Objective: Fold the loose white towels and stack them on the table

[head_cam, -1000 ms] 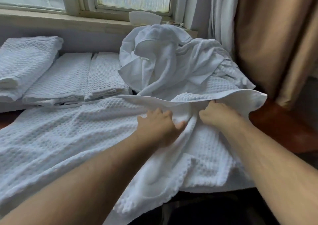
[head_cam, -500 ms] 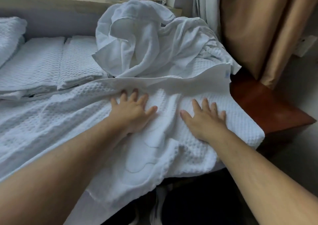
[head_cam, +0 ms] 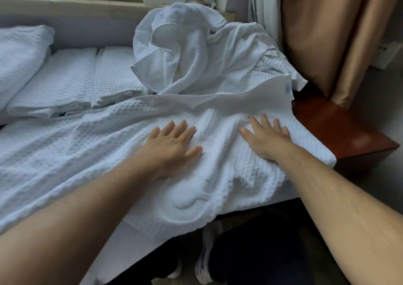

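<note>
One spread towel (head_cam: 87, 149) covers most of the table (head_cam: 344, 132) in front of you. Its near edge hangs over the front and its right end stops short of the bare wooden corner, the only open surface, just beside the brown curtain (head_cam: 327, 34). Behind it, one heap of loose towels (head_cam: 196, 51) sits against the windowsill (head_cam: 65, 3). Left of the heap lie three folded towels (head_cam: 61, 77): two touching side by side, one further left. Your left hand (head_cam: 172, 147) and right hand (head_cam: 266, 141) press flat on the spread towel, fingers straight, clasping nothing. One blue label (head_cam: 287, 88) marks its far right corner.
</note>
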A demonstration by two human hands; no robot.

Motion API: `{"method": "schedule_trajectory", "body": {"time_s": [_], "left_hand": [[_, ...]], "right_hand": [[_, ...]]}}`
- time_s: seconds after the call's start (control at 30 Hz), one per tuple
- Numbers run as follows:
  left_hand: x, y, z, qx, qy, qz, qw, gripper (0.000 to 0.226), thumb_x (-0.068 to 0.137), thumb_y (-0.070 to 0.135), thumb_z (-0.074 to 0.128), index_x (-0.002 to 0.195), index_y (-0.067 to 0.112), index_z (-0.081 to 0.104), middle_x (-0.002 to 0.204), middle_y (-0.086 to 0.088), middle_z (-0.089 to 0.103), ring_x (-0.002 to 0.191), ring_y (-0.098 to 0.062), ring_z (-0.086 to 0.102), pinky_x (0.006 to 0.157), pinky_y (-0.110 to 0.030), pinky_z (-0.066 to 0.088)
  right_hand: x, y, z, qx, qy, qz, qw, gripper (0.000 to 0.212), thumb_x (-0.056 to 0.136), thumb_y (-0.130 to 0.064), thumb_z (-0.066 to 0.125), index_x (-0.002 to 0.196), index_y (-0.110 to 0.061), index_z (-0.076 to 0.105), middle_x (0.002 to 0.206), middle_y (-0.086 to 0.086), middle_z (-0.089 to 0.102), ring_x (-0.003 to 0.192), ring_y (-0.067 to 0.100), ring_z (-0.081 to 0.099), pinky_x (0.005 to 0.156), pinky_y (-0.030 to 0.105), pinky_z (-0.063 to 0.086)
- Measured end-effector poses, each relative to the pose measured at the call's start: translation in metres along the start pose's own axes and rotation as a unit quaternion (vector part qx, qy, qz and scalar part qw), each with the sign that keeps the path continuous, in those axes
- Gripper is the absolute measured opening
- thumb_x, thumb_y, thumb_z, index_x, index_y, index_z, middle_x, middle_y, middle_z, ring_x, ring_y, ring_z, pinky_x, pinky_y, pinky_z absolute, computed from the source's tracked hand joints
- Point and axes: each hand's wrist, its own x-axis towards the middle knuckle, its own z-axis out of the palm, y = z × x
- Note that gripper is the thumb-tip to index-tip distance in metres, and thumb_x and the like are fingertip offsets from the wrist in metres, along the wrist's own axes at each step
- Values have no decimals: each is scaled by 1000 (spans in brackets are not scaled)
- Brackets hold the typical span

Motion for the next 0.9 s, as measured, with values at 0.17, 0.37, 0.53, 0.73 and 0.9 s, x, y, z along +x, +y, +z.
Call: {"method": "schedule_trajectory", "body": {"time_s": [0.17,0.37,0.53,0.73,0.9], "left_hand": [[16,8,-4,-7,-28,-28,999,74,95,74,20,159,41,2,169,7,-8,156,-21,-8,124,-52,-3],[52,21,-10,-13,-33,-1,999,77,96,72,23,161,36,1,169,-1,-12,155,-20,-13,123,-52,-6],[65,20,-15,24,40,68,997,78,95,69,29,161,32,10,170,-1,-3,155,-20,-2,124,-45,9],[77,2,-32,-22,323,90,942,55,85,32,71,137,20,56,135,-5,54,123,-31,46,100,-43,38],[87,-14,-21,-28,273,5,962,80,85,43,67,154,17,36,145,-10,47,141,-32,34,120,-47,20]], "right_hand": [[-5,1,4,19,17,-8,1000,73,100,-67,15,162,-32,1,170,1,-10,155,32,-13,124,50,-5],[8,-13,6,24,19,24,999,82,96,-74,12,162,-28,0,170,6,-12,154,37,-14,122,53,-5],[22,-16,3,63,91,23,994,74,99,-65,27,160,-23,22,169,7,10,154,33,2,123,48,10],[52,-43,-31,423,207,85,878,42,92,-43,45,83,-8,67,77,5,65,69,23,56,56,30,45],[82,-56,-41,443,104,185,871,63,83,-72,44,88,-14,68,68,3,74,43,20,63,38,23,47]]}}
